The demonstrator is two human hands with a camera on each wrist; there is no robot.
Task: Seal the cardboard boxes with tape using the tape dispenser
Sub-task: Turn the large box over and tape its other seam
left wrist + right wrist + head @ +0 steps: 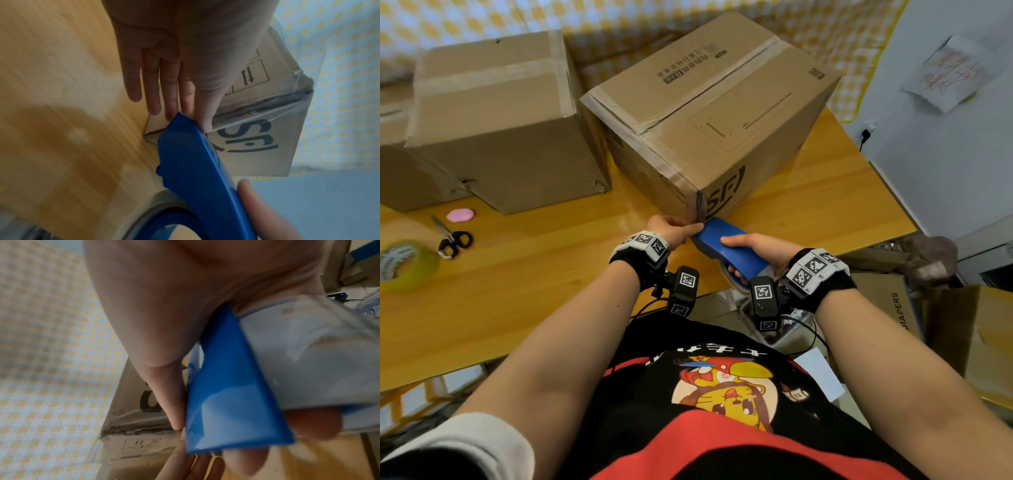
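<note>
Wooden table point(808, 205), near edge: taping the box point(709, 113) corner.
Right hand point(756, 248) clamps the tape dispenser point(729, 246); left hand point(671, 231), fingers straight together, presses the tape down so it sticks.

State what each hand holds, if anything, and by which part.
The right hand grips the blue tape dispenser around its rear body. The left hand holds nothing; its straight fingers press against the cardboard box at its near corner.
</note>
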